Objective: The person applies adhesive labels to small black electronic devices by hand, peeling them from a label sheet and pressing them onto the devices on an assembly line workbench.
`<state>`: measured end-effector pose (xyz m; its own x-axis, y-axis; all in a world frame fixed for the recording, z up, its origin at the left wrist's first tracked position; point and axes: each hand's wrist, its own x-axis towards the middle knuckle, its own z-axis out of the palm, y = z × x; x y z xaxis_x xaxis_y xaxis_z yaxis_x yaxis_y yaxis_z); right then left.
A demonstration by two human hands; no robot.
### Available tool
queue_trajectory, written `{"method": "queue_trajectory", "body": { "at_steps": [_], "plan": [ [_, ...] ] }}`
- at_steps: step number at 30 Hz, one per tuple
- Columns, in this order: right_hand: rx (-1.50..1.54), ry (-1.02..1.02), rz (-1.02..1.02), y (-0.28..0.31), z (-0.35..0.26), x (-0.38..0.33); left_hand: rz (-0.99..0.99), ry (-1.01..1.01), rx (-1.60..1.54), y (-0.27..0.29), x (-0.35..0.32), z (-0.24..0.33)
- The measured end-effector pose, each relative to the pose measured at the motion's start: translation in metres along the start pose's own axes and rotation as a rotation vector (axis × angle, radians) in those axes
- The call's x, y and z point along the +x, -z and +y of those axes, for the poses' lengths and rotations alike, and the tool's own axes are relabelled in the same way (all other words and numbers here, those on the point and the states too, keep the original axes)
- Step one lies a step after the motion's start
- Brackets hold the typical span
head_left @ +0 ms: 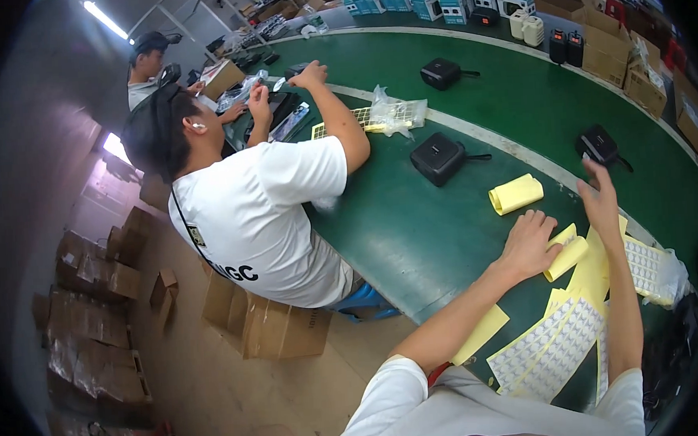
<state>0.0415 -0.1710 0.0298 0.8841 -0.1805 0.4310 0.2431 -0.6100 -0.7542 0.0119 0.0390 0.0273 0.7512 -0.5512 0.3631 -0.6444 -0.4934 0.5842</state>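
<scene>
A: Nearest the lens, white sticker sheets on pale yellow backing paper point(550, 341) are lying at the near edge of the green work table point(414, 238), partly overlapping each other.

B: Left hand?

A: Left hand point(529, 244) is resting knuckles-up on the green surface, fingers curled down onto a curled strip of yellow backing paper point(566, 257). Pressing it, not pinching it, as far as I'm seeing.

B: Right?

A: Right hand point(601, 194) is lifting above the sheets, fingers spread and empty, reaching toward the far side where a small black box-shaped device with a cord point(599, 144) is sitting.

B: How's the strip handling?

A: Judging it light, floppy and springy, curling back on itself. Best taken by a free end between thumb and finger; easy to crease.

B: What else is around?

A: A rolled wad of yellow paper point(515, 193) is lying just beyond the left hand. A second black device point(439, 158) is sitting mid-table. A clear bag over a white gridded sheet point(654, 267) is lying toward the right edge.

B: Room?

A: Bare green is showing left of the left hand. A co-worker in a white shirt point(261, 215) is sitting at the left edge, well apart. Brown cardboard cartons point(280, 326) are standing on the floor below that edge.
</scene>
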Motion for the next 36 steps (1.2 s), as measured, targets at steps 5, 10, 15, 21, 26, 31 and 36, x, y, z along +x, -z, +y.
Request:
{"method": "queue_trajectory", "body": {
  "at_steps": [5, 10, 15, 21, 26, 31, 36],
  "plan": [
    [0.466, -0.21, -0.039, -0.009, -0.001, -0.041, 0.008, -0.038, -0.096, -0.01, 0.002, 0.0],
    [0.432, -0.244, -0.18, -0.013, -0.001, -0.053, 0.167, 0.176, -0.529, -0.026, 0.007, -0.014],
    [0.72, -0.349, -0.308, -0.019, -0.006, -0.05, 0.328, 0.233, -0.648, -0.01, 0.01, -0.019],
    [0.77, -0.404, -0.175, -0.007, 0.001, -0.046, 0.206, 0.226, -0.974, -0.011, 0.015, 0.0],
    [0.915, -0.471, -0.203, -0.005, -0.001, -0.047, 0.121, 0.227, -0.852, -0.015, 0.011, -0.005],
    [0.972, -0.383, -0.188, -0.006, -0.017, -0.053, 0.119, 0.263, -0.905, -0.013, 0.009, -0.008],
    [0.95, -0.329, -0.23, -0.006, -0.016, -0.052, 0.127, 0.273, -0.927, -0.012, 0.011, -0.01]
  ]
}}
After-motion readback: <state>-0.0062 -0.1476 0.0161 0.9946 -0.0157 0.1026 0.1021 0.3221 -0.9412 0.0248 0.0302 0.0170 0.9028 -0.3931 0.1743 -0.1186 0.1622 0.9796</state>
